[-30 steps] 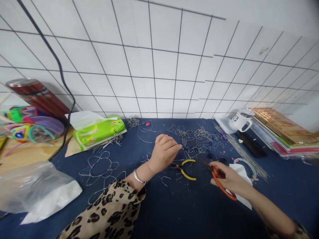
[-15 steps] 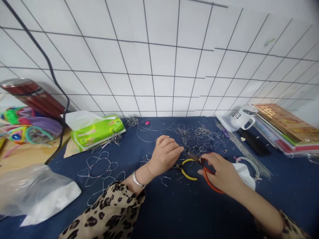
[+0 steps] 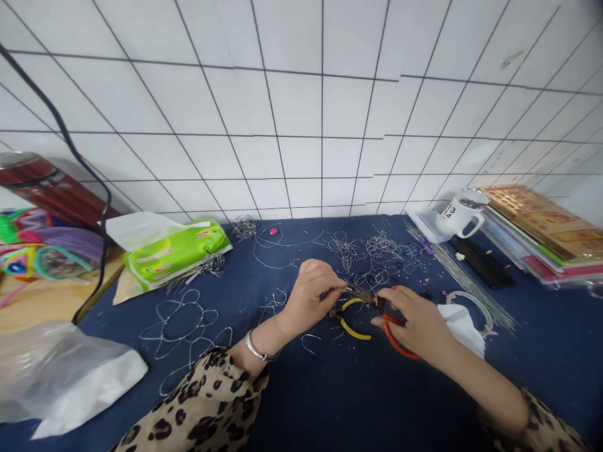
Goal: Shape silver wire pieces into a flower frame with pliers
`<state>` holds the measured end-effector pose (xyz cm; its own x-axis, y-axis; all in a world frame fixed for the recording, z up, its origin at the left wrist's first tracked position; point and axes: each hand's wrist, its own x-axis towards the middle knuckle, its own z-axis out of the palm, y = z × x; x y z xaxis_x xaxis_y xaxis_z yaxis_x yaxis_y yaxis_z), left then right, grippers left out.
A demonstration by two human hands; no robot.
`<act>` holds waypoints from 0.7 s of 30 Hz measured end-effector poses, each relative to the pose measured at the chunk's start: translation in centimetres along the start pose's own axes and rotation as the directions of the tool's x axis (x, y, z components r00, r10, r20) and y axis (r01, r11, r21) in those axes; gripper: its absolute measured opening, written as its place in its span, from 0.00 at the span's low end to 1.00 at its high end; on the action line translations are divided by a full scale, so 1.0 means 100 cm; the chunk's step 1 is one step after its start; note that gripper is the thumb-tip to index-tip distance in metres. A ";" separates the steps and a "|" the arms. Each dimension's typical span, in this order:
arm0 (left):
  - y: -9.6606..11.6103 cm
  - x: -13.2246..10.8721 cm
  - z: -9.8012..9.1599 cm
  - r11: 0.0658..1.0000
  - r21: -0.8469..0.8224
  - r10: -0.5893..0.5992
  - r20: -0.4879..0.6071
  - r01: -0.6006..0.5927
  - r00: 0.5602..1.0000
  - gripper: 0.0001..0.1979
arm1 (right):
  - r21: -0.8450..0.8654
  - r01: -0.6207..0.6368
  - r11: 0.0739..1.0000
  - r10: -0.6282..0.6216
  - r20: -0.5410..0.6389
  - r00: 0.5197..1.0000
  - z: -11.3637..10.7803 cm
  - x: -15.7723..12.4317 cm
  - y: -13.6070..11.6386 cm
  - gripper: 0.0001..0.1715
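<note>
Head view: right hand (image 3: pixel 417 320) wraps the orange-handled pliers (image 3: pixel 393 339) over the blue cloth (image 3: pixel 330 402). Their long axis runs left-right, with the nose pointing left to the left hand (image 3: pixel 311 298), whose fingertips are pinched together; contents unclear.

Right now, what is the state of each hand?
Left hand: fingers pinched shut; what they hold cannot be told.
Right hand: closed on the orange-handled pliers.

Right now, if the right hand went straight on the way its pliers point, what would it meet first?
Probably the left hand, its fingertips just beyond the nose of the right hand's orange pliers; depth unclear.
</note>
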<state>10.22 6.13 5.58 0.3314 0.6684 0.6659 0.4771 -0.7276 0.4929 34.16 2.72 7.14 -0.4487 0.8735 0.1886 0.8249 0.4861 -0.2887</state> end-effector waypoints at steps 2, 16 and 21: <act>0.001 0.000 0.000 0.998 -0.047 -0.045 0.012 0.045 0.999 0.04 | 0.016 0.003 1.000 -0.003 0.011 1.000 0.001 0.000 0.002 0.22; -0.004 0.001 0.006 0.860 -0.410 -0.247 0.185 0.303 0.951 0.03 | 0.101 0.047 0.994 -0.052 0.053 0.997 0.003 0.001 0.001 0.22; -0.001 0.001 0.005 0.844 -0.431 -0.234 0.237 0.318 0.943 0.04 | 0.106 0.071 0.992 -0.077 0.062 0.995 0.001 0.002 -0.001 0.22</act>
<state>10.58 6.40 5.35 0.3934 0.8373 0.3797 0.1571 -0.4682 0.8695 33.96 2.89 7.09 -0.5318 0.8332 0.1518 0.7499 0.5465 -0.3728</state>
